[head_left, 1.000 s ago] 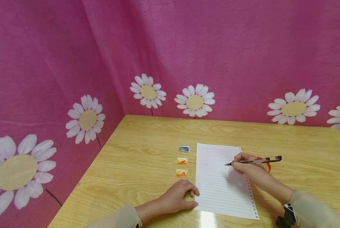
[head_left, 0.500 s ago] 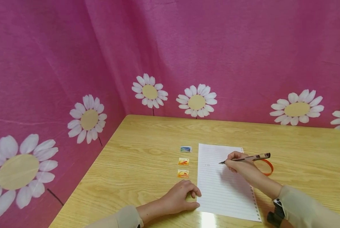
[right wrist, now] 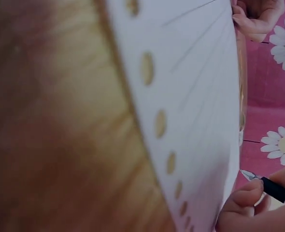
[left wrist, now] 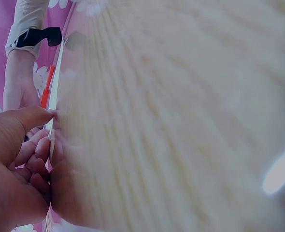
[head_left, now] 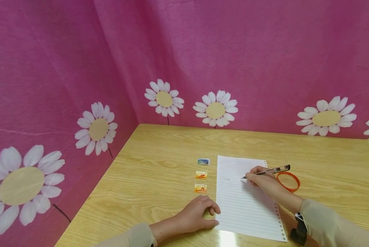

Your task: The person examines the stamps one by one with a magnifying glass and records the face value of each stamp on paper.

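My right hand (head_left: 266, 180) pinches a pen (head_left: 275, 169) over the upper half of a lined sheet of paper (head_left: 246, 212). In the right wrist view the pen's metal tip (right wrist: 249, 175) shows just beyond the fingertips, close to the sheet. Small faint handwriting (head_left: 227, 179) stands near the sheet's left side. My left hand (head_left: 198, 214) rests on the table with its fingers loosely bent, thumb and fingertips right at the sheet's left edge. The left wrist view shows that thumb (left wrist: 34, 116) at the paper's edge.
Left of the sheet lie three small picture cards like stamps: a blue-green one (head_left: 204, 161), a yellow-red one (head_left: 201, 175) and another yellow-red one (head_left: 200, 188). An orange ring (head_left: 297, 187) lies beside my right wrist. A pink flowered curtain (head_left: 249, 51) stands behind the wooden table (head_left: 159, 164).
My right hand has moved left across the sheet with the pen, and the orange ring has come out from behind it. My left hand stays at the paper's edge.
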A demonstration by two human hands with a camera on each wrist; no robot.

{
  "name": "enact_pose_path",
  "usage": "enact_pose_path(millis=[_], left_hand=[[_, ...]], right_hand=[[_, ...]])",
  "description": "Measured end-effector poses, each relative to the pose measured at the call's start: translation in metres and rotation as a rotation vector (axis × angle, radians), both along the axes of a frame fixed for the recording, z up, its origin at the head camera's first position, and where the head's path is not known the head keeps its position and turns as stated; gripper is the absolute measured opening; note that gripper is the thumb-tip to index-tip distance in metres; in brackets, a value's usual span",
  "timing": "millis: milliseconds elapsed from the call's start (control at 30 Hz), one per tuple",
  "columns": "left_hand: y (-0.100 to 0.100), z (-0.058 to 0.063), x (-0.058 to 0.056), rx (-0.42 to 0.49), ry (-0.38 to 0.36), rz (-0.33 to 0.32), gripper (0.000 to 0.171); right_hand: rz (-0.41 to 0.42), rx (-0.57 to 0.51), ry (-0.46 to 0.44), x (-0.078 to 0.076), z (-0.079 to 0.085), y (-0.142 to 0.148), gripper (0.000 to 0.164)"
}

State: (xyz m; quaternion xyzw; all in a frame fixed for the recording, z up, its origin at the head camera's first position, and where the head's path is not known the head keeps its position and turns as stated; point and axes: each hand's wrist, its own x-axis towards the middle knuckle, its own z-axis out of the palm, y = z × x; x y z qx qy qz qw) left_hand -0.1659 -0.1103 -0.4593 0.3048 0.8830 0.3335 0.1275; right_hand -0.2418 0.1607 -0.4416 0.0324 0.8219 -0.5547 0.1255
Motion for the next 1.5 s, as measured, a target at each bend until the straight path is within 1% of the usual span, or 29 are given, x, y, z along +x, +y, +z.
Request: enact_pose_path(millis=[133, 267, 400, 633, 900, 1100, 1200, 1367, 1500], left_hand=[[0.000, 0.000, 0.000, 0.001, 0.008, -0.004, 0.017], [0.000, -0.001, 0.000, 0.000, 0.015, -0.009, 0.017], [0.000, -0.001, 0.000, -0.002, 0.016, -0.011, 0.017], [0.000, 0.000, 0.000, -0.010, 0.007, -0.008, 0.017], [0.001, 0.000, 0.000, -0.014, 0.011, -0.002, 0.017], [0.000, -0.001, 0.000, -0.009, 0.013, -0.003, 0.018], [0.000, -0.001, 0.000, -0.006, 0.014, -0.005, 0.018], [0.000, 0.000, 0.000, -0.008, 0.016, -0.008, 0.018], [0.000, 0.002, 0.000, 0.001, 0.000, -0.005, 0.018]], right_hand=[[-0.001, 0.039, 0.027, -0.003, -0.005, 0.001, 0.012], [0.032, 0.051, 0.066, -0.003, -0.008, 0.001, 0.012], [0.070, 0.055, 0.097, 0.000, -0.008, 0.001, 0.011], [0.073, 0.095, 0.136, 0.002, -0.008, -0.001, 0.014], [0.072, 0.107, 0.146, 0.004, -0.010, -0.001, 0.014], [0.080, 0.058, 0.176, 0.003, -0.013, -0.002, 0.013], [0.092, 0.056, 0.190, 0.003, -0.013, -0.002, 0.012], [0.099, 0.071, 0.163, 0.001, -0.013, 0.000, 0.013], [0.109, 0.074, 0.151, 0.000, -0.012, 0.001, 0.014]])
